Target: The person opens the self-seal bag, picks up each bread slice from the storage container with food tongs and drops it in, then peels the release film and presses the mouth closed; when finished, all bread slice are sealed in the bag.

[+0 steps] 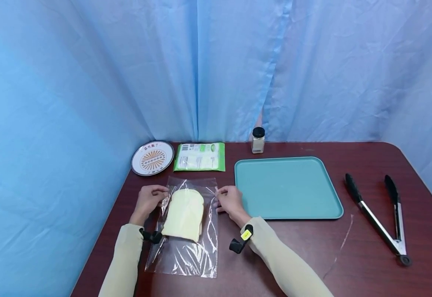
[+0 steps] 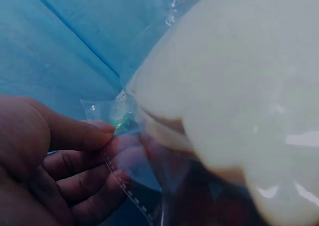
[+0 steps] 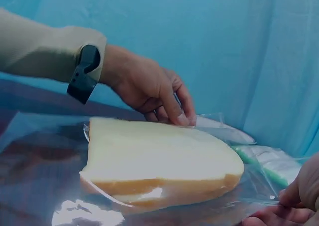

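Note:
Slices of white bread (image 1: 184, 214) lie stacked inside a clear plastic bag (image 1: 190, 262) on the table's left part. With thumb and fingers my left hand (image 1: 150, 201) pinches the bag's left edge near its far end. My right hand (image 1: 231, 201) pinches the opposite edge at about the same height. In the left wrist view, the left thumb and forefinger nip the film beside the crust of the bread (image 2: 224, 86). The right wrist view shows at least two slices of bread (image 3: 164, 151) under the film, one on another, with both hands at the bag's edges.
Behind the bag are a patterned plate (image 1: 142, 163) and a green-and-white packet (image 1: 199, 156). A teal tray (image 1: 286, 187) lies to the right, a black-capped jar (image 1: 258, 141) behind it. Open tongs (image 1: 377, 225) rest at far right, beside a thin clear strip (image 1: 343, 243).

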Available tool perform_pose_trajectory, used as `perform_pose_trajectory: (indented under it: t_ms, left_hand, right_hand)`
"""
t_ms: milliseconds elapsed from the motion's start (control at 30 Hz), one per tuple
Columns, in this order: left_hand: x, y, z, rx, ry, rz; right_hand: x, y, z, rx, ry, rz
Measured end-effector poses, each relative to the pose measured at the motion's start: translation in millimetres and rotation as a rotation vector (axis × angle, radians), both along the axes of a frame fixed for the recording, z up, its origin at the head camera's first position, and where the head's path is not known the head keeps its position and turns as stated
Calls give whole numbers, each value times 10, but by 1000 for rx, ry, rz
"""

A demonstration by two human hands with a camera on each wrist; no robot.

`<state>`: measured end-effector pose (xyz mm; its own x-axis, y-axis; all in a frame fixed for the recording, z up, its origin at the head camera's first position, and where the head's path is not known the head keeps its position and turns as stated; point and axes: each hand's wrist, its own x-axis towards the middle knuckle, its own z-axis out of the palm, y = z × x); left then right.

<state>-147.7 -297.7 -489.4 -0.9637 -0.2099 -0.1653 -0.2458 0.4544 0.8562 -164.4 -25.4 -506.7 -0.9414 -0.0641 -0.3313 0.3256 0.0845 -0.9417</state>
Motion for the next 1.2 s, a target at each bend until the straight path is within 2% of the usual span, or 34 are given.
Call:
perform_pose_trajectory:
  t_ms: [233,433,533,733,933,1067,1200]
  left_hand:
    - [120,-47,171,74,107,11]
    - [237,-35,350,90,239,40]
    - [292,-16,436,135,314,52]
    - [405,5,622,252,448,26]
    - [463,13,772,281,541,6]
    - [462,23,853,331,600,-51]
    - [467,43,926,365,617,-51]
  right_hand:
    - [26,49,141,-18,55,-14]
    - [82,82,345,54,222,-13]
    - [127,116,467,95,325,-2]
    - [208,216,745,98,483,35]
    - [237,274,947,122,629,41]
    - [252,308,1058,127,688,70]
    - [247,340,1134,123,704,96]
